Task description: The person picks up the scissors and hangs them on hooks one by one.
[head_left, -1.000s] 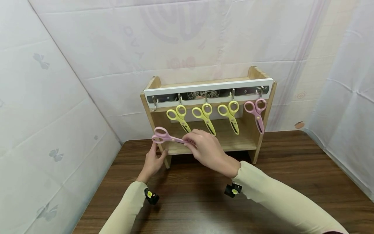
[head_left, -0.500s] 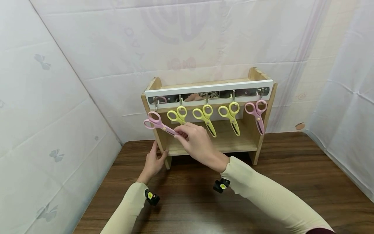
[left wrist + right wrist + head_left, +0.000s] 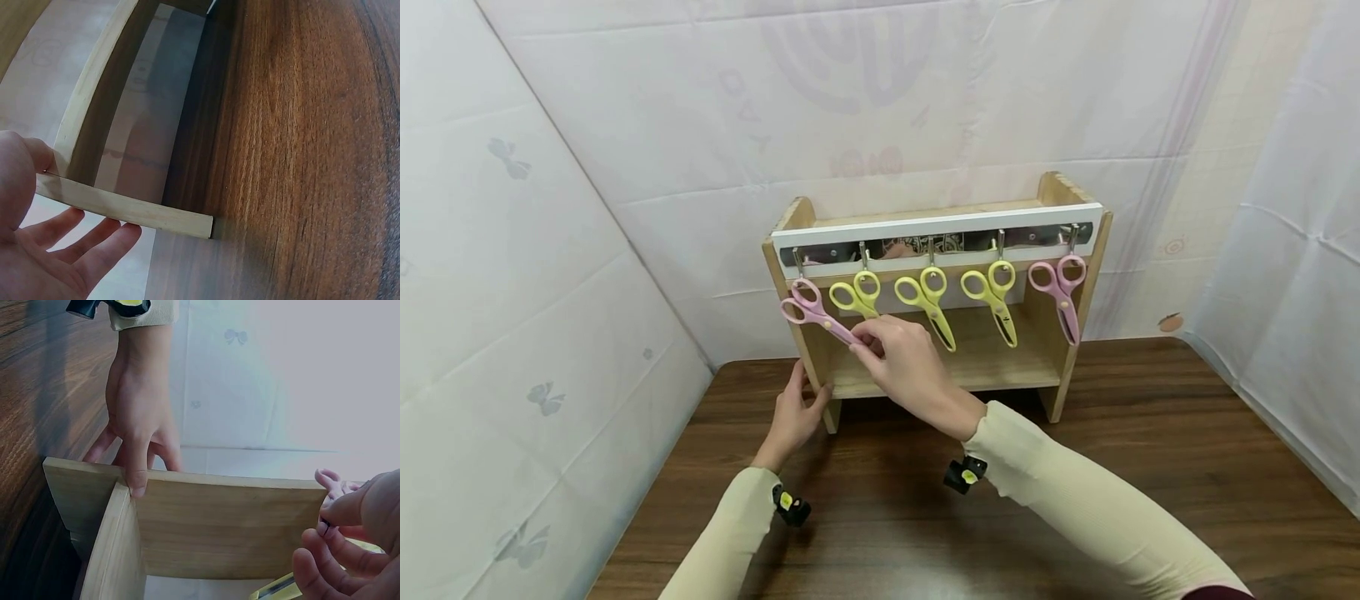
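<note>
My right hand [image 3: 910, 367] pinches a pair of pink scissors [image 3: 831, 326] by the blade end. Handles up and tilted left, the scissors have their upper finger loop right at the leftmost metal hook [image 3: 798, 265] of a wooden rack. On the rack's left side panel [image 3: 137, 209], my left hand [image 3: 793, 421] has its thumb inside and its fingers round the outer face, low down. Three yellow scissors [image 3: 933, 307] and a second pink pair [image 3: 1063, 305] hang by one loop from the other hooks. My right hand partly covers the leftmost yellow pair.
The rack has a white front rail [image 3: 940, 221] with a shiny metal strip, and a lower wooden shelf [image 3: 1000, 367]. It stands on a dark wood-grain table [image 3: 880, 508] against pale printed curtains [image 3: 662, 125] at the back and sides.
My right hand has moved left and slightly up with the pink scissors, bringing the handle from below the rack's left edge up to the leftmost hook. My left hand stays on the side panel.
</note>
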A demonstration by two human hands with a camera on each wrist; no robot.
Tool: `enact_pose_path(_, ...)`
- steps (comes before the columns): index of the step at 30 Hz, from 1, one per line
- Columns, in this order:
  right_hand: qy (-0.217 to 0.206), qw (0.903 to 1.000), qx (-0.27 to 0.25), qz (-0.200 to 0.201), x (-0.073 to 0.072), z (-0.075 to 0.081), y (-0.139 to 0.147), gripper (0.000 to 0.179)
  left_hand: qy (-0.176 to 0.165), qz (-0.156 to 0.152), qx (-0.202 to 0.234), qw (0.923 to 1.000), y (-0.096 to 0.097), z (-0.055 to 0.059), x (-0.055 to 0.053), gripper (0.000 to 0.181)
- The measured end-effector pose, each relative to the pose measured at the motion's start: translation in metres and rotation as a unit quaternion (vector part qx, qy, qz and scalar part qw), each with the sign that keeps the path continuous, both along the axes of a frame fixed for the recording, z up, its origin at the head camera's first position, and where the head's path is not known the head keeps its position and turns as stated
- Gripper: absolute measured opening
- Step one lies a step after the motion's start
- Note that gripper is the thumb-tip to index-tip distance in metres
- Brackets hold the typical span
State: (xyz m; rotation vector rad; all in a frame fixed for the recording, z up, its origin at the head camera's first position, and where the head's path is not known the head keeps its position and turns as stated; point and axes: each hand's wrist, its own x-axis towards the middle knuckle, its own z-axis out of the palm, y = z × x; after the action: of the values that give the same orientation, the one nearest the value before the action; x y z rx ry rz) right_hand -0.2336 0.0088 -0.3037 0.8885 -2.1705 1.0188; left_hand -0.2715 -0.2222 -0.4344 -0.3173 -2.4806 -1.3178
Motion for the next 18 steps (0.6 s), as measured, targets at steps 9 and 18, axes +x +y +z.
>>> enact_pose_path(9, -0.004, 0.9995, -0.006, -0.029, 0.002, -0.008, -0.003, 0.005, 0.0, 0.004, -0.001, 1.0, -0.002, -0.001, -0.001, 0.058)
enact_pose_path(18, -0.034, 0.9985, -0.03, -0.03, 0.003, -0.028, -0.017, 0.006, 0.004, 0.003, 0.002, 1.0, 0.0, -0.002, -0.002, 0.057)
